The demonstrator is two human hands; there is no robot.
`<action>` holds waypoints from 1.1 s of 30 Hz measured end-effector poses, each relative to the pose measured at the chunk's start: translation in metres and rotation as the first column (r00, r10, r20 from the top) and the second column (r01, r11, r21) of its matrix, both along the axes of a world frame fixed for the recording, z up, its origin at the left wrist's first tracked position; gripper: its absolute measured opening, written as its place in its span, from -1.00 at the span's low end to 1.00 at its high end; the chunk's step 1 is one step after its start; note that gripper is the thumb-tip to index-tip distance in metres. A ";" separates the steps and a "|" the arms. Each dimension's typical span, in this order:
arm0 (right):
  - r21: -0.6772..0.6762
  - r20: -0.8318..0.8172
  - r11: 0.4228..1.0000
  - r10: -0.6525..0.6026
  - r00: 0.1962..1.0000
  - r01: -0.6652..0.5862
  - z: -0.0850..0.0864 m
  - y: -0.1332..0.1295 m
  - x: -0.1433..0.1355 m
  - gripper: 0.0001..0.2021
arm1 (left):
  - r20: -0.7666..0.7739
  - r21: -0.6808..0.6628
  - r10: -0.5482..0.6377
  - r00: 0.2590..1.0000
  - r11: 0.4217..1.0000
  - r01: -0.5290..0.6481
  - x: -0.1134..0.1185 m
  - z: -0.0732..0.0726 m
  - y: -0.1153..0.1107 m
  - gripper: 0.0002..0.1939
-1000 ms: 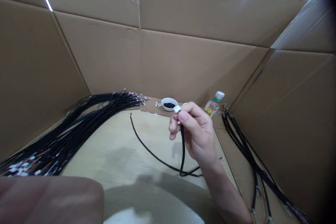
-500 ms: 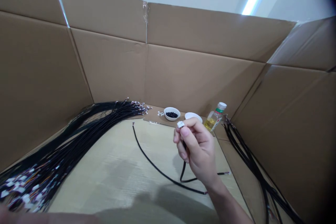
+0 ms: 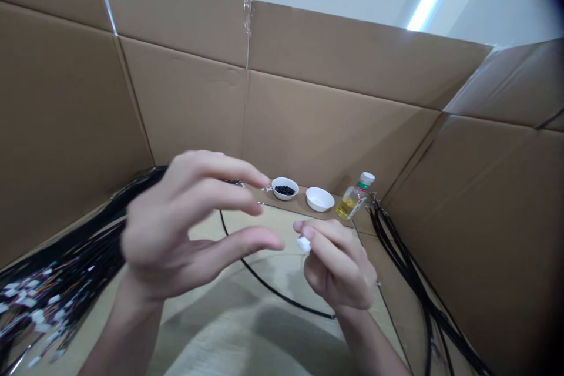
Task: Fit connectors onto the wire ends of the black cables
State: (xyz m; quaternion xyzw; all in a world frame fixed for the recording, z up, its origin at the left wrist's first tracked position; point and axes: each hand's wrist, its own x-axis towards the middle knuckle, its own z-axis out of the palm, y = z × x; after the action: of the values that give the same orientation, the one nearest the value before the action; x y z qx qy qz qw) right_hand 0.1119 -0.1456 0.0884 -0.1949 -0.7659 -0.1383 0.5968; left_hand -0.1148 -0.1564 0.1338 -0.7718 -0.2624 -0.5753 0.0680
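Observation:
My right hand (image 3: 341, 261) is closed in a pinch on a small white plug connector (image 3: 304, 244), held above the table. The lead behind the connector is mostly hidden by that hand. To its left, my left hand (image 3: 189, 217) is raised with thumb and fingers apart, slightly blurred and holding nothing. Its fingertips point at the connector without touching it. Below both hands, a black cable (image 3: 282, 298) lies in a curve across the table (image 3: 211, 329).
A big bundle of black cables (image 3: 83, 252) with white connectors lies at left. Along the back stand a bowl of small black parts (image 3: 285, 189), a white bowl (image 3: 320, 200) and a bottle of yellow liquid (image 3: 355, 197). More black cables (image 3: 409, 270) run along the right. Cardboard walls (image 3: 343, 123) surround the table.
My left hand has come up from the lower left edge to near the right hand, fingers spread. My right hand has turned and dropped slightly, still pinching the connector.

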 end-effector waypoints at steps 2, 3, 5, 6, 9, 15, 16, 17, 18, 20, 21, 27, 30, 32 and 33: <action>-0.041 -0.016 0.998 0.045 0.999 -0.046 0.005 -0.004 0.000 -0.60 | -0.133 0.173 -0.015 0.991 0.984 0.038 0.008 0.008 0.011 -0.81; -0.055 -0.039 0.996 0.062 0.997 -0.064 0.007 -0.005 0.000 -0.66 | -0.184 0.223 -0.018 0.983 0.973 0.059 0.011 0.009 0.013 -0.84; -0.075 -0.061 0.994 0.076 0.995 -0.080 0.010 -0.006 -0.001 -0.74 | -0.217 0.241 -0.028 0.976 0.967 0.081 0.015 0.007 0.013 -0.90; -0.078 -0.057 0.993 0.083 0.995 -0.087 0.012 -0.006 -0.001 -0.77 | -0.229 0.239 -0.032 0.973 0.967 0.088 0.017 0.005 0.011 -0.89; -0.064 -0.048 0.992 0.103 0.994 -0.106 0.017 -0.007 -0.001 -0.81 | -0.200 0.234 -0.005 0.980 0.971 0.053 0.021 0.000 0.008 -0.86; -0.062 0.004 0.994 0.094 0.996 -0.093 0.015 -0.003 0.006 -0.67 | -0.225 0.266 0.033 0.974 0.964 0.029 0.027 0.003 0.009 -0.84; -0.047 0.051 0.996 0.079 0.996 -0.077 0.012 0.000 0.006 -0.63 | -0.215 0.285 0.039 0.976 0.958 0.024 0.027 0.003 0.011 -0.83; -0.033 0.092 0.997 0.073 0.993 -0.071 0.009 0.004 0.007 -0.60 | -0.197 0.308 0.051 0.979 0.951 0.013 0.027 0.003 0.012 -0.83; -0.022 0.087 0.996 0.091 0.992 -0.089 0.005 0.009 0.006 -0.60 | -0.174 0.333 0.069 0.982 0.943 -0.007 0.026 0.003 0.015 -0.84; -0.063 -0.014 0.980 0.189 0.982 -0.190 -0.003 0.019 0.003 -0.63 | -0.128 0.370 0.113 0.985 0.927 -0.059 0.023 0.001 0.023 -0.86; -0.126 -0.072 0.959 0.246 0.967 -0.253 -0.007 0.023 0.000 -0.65 | -0.108 0.381 0.131 0.986 0.921 -0.080 0.020 0.000 0.029 -0.87; -0.470 -0.116 0.852 0.199 0.973 -0.230 -0.019 0.046 -0.002 -0.80 | 0.215 0.245 0.240 0.947 0.925 -0.290 -0.009 -0.002 0.066 -0.90; -0.489 -0.009 0.859 0.170 0.985 -0.152 -0.015 0.054 0.004 -0.90 | 0.355 0.189 0.359 0.863 0.877 -0.442 -0.031 -0.002 0.083 -0.93; -0.498 0.032 0.859 0.153 0.988 -0.117 -0.012 0.058 0.009 -0.83 | 0.439 0.104 0.443 0.782 0.839 -0.534 -0.047 -0.005 0.094 -0.93; -0.501 0.056 0.860 0.147 0.988 -0.099 -0.010 0.059 0.012 -0.80 | 0.476 0.054 0.479 0.738 0.821 -0.568 -0.056 -0.007 0.099 -0.92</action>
State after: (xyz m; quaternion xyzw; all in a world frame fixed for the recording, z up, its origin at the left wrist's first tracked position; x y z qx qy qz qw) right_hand 0.1236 -0.0862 0.0782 -0.2859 -0.8133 0.0928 0.4982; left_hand -0.1706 -0.0576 0.1265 -0.5041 -0.4200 -0.7149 0.2417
